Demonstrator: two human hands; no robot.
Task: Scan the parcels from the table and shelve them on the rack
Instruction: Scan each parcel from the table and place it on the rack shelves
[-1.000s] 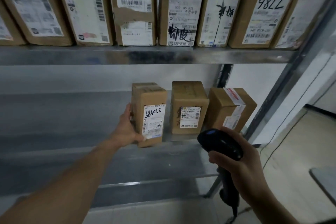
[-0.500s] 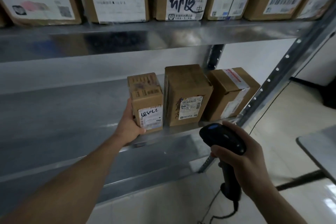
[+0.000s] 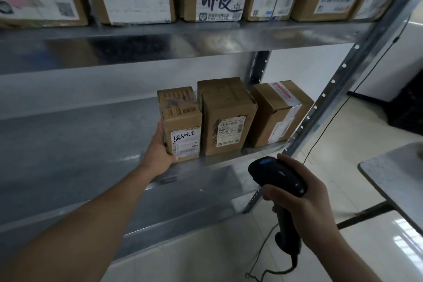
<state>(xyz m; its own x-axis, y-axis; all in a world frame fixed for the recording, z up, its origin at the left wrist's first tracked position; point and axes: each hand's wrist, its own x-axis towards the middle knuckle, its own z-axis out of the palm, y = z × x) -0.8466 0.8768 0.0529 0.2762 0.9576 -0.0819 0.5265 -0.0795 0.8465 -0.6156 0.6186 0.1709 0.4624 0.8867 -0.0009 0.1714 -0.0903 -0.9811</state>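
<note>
A small brown parcel (image 3: 180,121) with a handwritten white label stands upright on the middle shelf (image 3: 80,144) of the metal rack. My left hand (image 3: 160,151) grips its left side and lower front corner, thumb under the label. Right beside it stand a taller parcel (image 3: 226,114) and a tilted parcel (image 3: 278,110) with red-striped tape. My right hand (image 3: 304,204) holds a black barcode scanner (image 3: 277,176) by its handle, below and in front of the shelf, its cable hanging down.
The upper shelf (image 3: 183,39) carries a row of several labelled boxes. A perforated rack upright (image 3: 343,75) slants at the right. A grey table corner (image 3: 393,174) sits at the right edge, above a shiny tiled floor. A dark crate (image 3: 409,107) stands far right.
The small parcel has gone further onto the middle shelf, beside the taller parcel, with my left hand still on it. The view has tilted down. The scanner hand has barely moved.
</note>
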